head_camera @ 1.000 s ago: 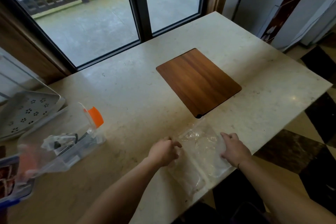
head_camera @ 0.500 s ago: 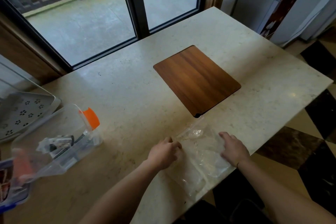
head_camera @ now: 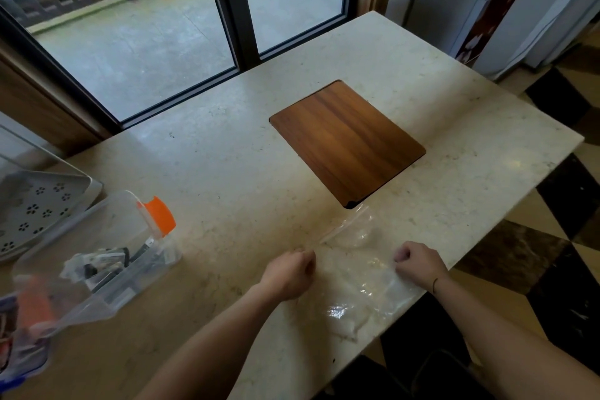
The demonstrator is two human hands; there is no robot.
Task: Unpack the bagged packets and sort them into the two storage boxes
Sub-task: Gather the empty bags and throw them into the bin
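Both hands now curl tight where a second ago they lay flatter: left hand (head_camera: 290,273) pinches the clear bag's (head_camera: 354,282) edge, right hand (head_camera: 418,265) grips the opposite side; bag between them, apparently empty, flattening.

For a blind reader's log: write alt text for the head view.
Both hands, left hand and right hand, grip the edges of a clear crinkled plastic bag lying flat at the near edge of a pale marble counter. A clear plastic storage box with an orange clip stands to the left; an inset brown wooden board lies beyond the bag.
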